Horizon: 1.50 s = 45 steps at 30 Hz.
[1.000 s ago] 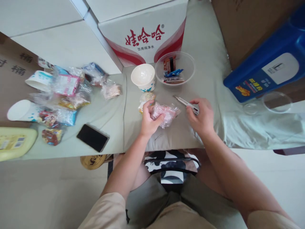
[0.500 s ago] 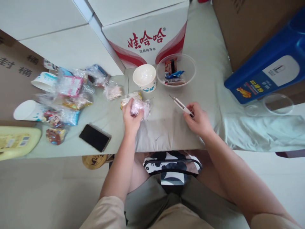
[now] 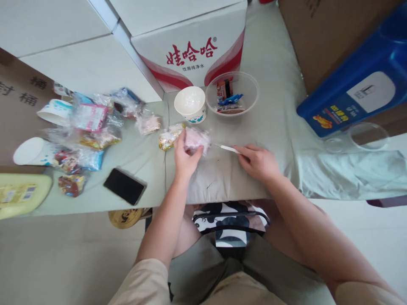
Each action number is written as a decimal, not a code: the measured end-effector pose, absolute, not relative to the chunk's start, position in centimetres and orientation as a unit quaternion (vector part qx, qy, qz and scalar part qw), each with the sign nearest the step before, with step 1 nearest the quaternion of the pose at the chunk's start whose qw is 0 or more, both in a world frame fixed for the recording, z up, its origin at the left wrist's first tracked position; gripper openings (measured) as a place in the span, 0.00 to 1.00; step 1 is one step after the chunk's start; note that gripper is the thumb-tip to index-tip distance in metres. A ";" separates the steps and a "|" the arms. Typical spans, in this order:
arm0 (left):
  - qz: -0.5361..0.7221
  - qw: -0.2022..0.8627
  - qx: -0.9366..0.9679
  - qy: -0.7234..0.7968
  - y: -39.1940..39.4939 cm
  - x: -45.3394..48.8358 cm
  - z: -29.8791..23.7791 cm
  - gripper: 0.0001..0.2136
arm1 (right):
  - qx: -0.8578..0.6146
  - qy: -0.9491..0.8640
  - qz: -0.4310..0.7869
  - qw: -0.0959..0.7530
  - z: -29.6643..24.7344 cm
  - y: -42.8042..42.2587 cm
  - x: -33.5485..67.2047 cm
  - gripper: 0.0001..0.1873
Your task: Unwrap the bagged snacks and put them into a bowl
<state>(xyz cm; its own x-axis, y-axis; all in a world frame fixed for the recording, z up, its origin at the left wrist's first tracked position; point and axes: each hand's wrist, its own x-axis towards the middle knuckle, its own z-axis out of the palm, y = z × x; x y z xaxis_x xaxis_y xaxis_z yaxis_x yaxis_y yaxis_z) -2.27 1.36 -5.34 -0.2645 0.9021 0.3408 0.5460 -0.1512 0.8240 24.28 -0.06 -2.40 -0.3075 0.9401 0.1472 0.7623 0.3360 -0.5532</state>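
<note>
My left hand (image 3: 187, 159) is closed on a pink packet in clear plastic wrap (image 3: 196, 140), holding it down on the cloth. My right hand (image 3: 257, 163) grips a slim white utility knife (image 3: 229, 148), its thin blade pointing left at the packet's right edge; whether the tip touches the plastic I cannot tell. Against the left fingers lies a yellow printed packet (image 3: 170, 137). Just behind stand a white paper cup (image 3: 190, 103) with blue leaf print and a clear plastic bowl (image 3: 251, 108) with several small wrapped packets inside.
Several wrapped packets (image 3: 92, 116) lie heaped at left among paper cups (image 3: 33, 151). A black phone (image 3: 125, 186) rests near the table's front edge. A white and red carton (image 3: 193, 63) stands behind. At right are a blue jug (image 3: 352, 80) and a clear lid (image 3: 369, 142).
My left hand has moved slightly right with the pink packet, away from the yellow one. The right hand has turned the knife flatter and brought its blade left to the packet.
</note>
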 end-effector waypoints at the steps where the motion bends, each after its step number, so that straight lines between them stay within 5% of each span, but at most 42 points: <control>1: 0.501 0.176 0.559 0.637 1.4 -2.6 -5.2 0.33 | -0.555 -0.780 0.172 0.231 -2.3 0.1 24.7 0.19; 5: 0.470 0.154 0.597 0.632 0.7 -3.4 -4.0 0.23 | -0.609 -0.735 0.071 0.289 -2.0 0.2 25.3 0.18; 11: 0.423 0.106 0.697 0.569 -0.2 -3.2 -2.9 0.34 | -0.563 -0.763 0.120 0.295 -1.9 -0.2 23.8 0.17; 16: 0.438 0.250 0.654 0.564 -0.1 -2.3 -2.8 0.14 | -0.504 -0.784 0.191 0.308 -2.2 -0.6 22.5 0.18; 21: 0.516 0.486 0.447 0.545 -0.1 -1.7 -2.4 0.14 | -0.471 -0.778 0.266 0.319 -2.5 -0.8 22.0 0.30; 24: 0.545 0.515 0.376 0.544 0.2 -1.7 -2.0 0.13 | -0.489 -0.758 0.289 0.321 -2.5 -0.6 22.2 0.28; 30: 0.617 0.426 0.317 0.581 1.1 -2.2 -2.0 0.09 | -0.493 -0.738 0.254 0.386 -2.3 0.3 23.9 0.08; 34: 0.607 0.381 0.319 0.620 1.2 -2.9 -2.1 0.09 | -0.529 -0.697 0.224 0.430 -2.3 0.8 25.1 0.09; 38: 0.584 0.216 0.406 0.669 1.5 -4.6 -2.1 0.07 | -0.586 -0.675 0.146 0.425 -2.2 0.9 25.7 0.12; 45: 0.411 0.010 0.444 0.796 2.4 -7.0 -2.2 0.15 | -0.645 -0.699 0.111 0.289 -3.0 1.2 26.3 0.18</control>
